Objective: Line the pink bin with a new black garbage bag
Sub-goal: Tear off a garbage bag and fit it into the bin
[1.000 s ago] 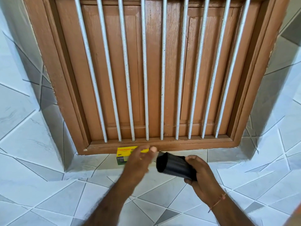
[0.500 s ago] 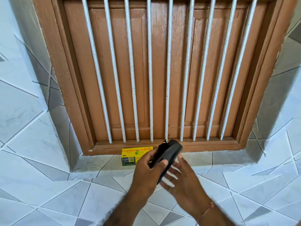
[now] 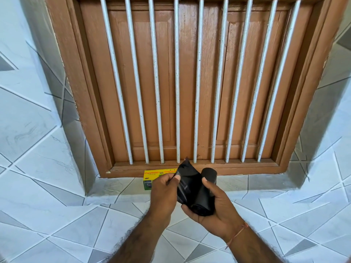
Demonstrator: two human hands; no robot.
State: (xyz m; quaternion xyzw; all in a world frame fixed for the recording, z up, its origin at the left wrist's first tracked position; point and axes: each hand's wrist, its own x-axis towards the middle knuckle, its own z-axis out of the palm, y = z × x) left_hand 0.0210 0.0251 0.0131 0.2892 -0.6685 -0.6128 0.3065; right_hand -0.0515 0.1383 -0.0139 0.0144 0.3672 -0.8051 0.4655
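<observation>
Head view gives me both hands low in the picture, at about six o'clock, working in front of a brown wooden shuttered window with white vertical metal bars [image 3: 177,82]. My right hand [image 3: 214,207] cradles a glossy black plastic roll of garbage bags [image 3: 204,194] in its palm, fingers curled under, thumb pressed on top, and I judge that grip is there to keep the roll from spinning while the other hand draws film off it. My left hand [image 3: 164,190] pinches the loose black leading flap [image 3: 187,170] between thumb and forefinger and lifts it toward twelve o'clock, so the flap stands up in a crumpled point just in front of the sill. That reads to me as peeling the first bag free.

Now the look of it: the roll is tightly wound, smooth and shiny, a short cylinder tilted with its far end toward one o'clock of the hands. The freed part is thin, creased, and catches light along its folds.

Behind the left hand, at eleven o'clock of it, a small yellow and green cardboard box [image 3: 152,179] sits on the pale grey tiled ledge [image 3: 256,183] under the window frame, likely the packaging. A thin reddish thread bracelet [image 3: 238,233] circles the right wrist.

The pink bin is nowhere in view, so lining it is not yet begun, by my reckoning.
</observation>
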